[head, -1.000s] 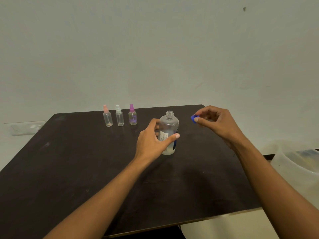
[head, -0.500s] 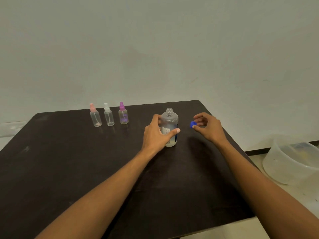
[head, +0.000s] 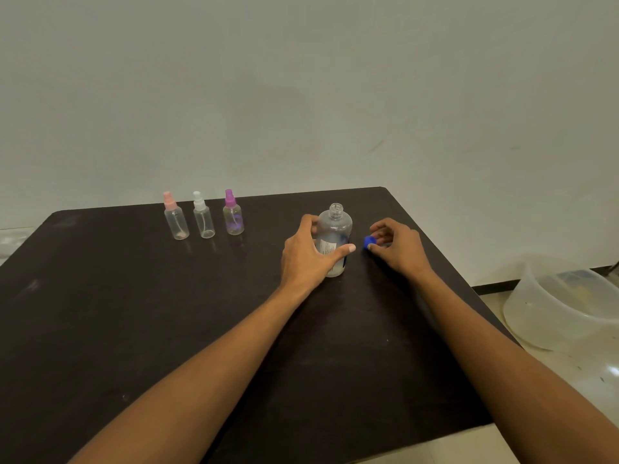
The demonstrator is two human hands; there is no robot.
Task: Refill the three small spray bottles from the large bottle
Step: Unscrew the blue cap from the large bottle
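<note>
The large clear bottle [head: 335, 229] stands upright and uncapped on the dark table [head: 167, 329], right of centre. My left hand [head: 308, 256] wraps around its left side and holds it. My right hand [head: 395, 246] is just to the bottle's right, low at the table, pinching the small blue cap [head: 370, 242] in its fingertips. Three small spray bottles stand in a row near the table's back edge: one with a pink top [head: 176, 217], one with a white top [head: 202, 216], one with a purple top [head: 232, 214]. All three have their spray tops on.
A translucent plastic tub [head: 562, 306] sits on the floor to the right of the table. A plain wall rises directly behind the table's back edge. The table's right edge runs close to my right forearm.
My right hand has come down from beside the bottle's neck to the table surface with the blue cap. My left hand stays on the large bottle.
</note>
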